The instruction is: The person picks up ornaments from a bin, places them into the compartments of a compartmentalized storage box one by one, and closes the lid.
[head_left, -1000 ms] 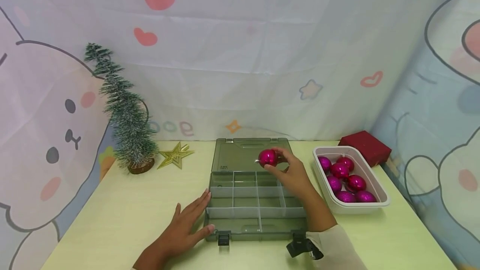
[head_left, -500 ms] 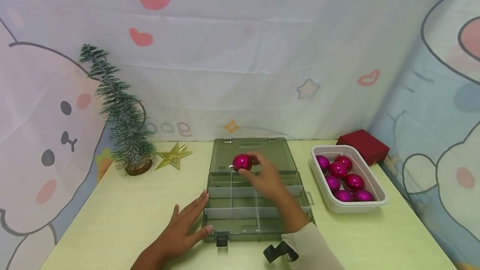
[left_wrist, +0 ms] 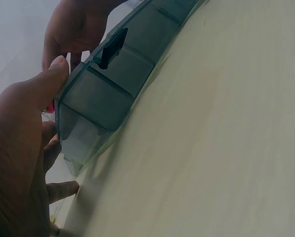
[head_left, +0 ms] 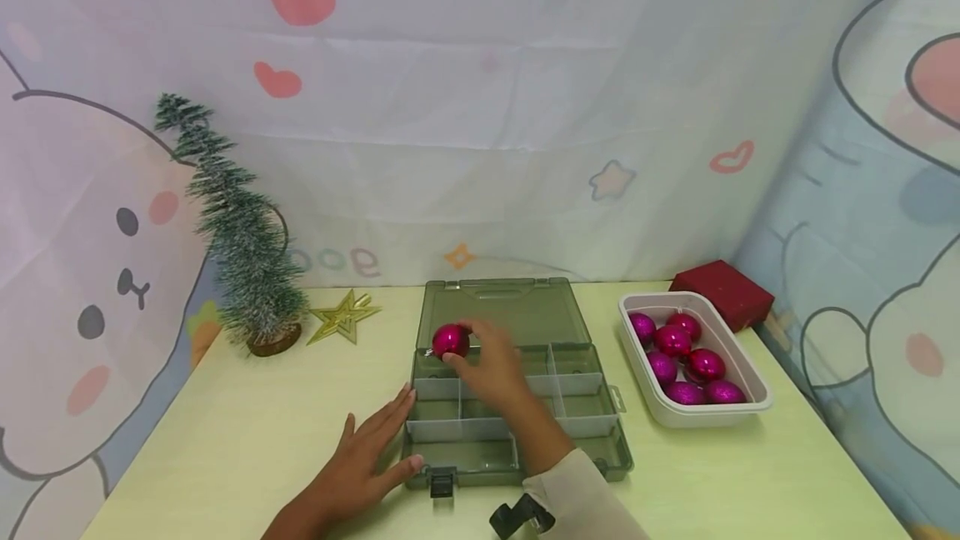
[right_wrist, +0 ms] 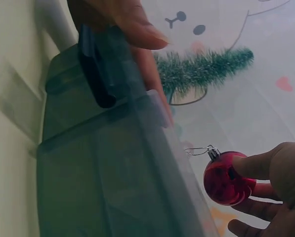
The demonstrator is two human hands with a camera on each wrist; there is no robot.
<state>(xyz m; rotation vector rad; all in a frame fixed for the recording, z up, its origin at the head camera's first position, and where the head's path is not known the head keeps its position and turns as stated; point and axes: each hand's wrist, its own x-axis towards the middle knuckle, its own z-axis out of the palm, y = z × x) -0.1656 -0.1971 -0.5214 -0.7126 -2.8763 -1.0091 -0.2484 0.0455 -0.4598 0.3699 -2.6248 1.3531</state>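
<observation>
Between the thumb and fingers of my right hand [head_left: 491, 367] is a shiny magenta Christmas ball [head_left: 450, 342], its silver cap and wire hook [right_wrist: 212, 152] pointing left. It hovers over the back left compartments of a greenish see-through divider box [head_left: 480, 455], whose lid [head_left: 502, 311] lies folded back. My left hand [head_left: 360, 465] rests along the box's left side with fingers extended; its thumb [left_wrist: 53, 79] touches the front left rim in the left wrist view. Partly hidden behind my right hand and arm are several of the box's compartments.
Right of the box stands a white tub [head_left: 708, 417] with several magenta and purple balls [head_left: 672, 341]. A dark red box [head_left: 723, 294] sits behind it. At the back left are a gold star [head_left: 345, 317] and a small artificial Christmas tree [head_left: 251, 265]. A printed cloth hangs behind the table.
My right hand has carried the magenta Christmas ball leftward and slightly lower, from above the lid to the box's back left. The left hand keeps its place by the box.
</observation>
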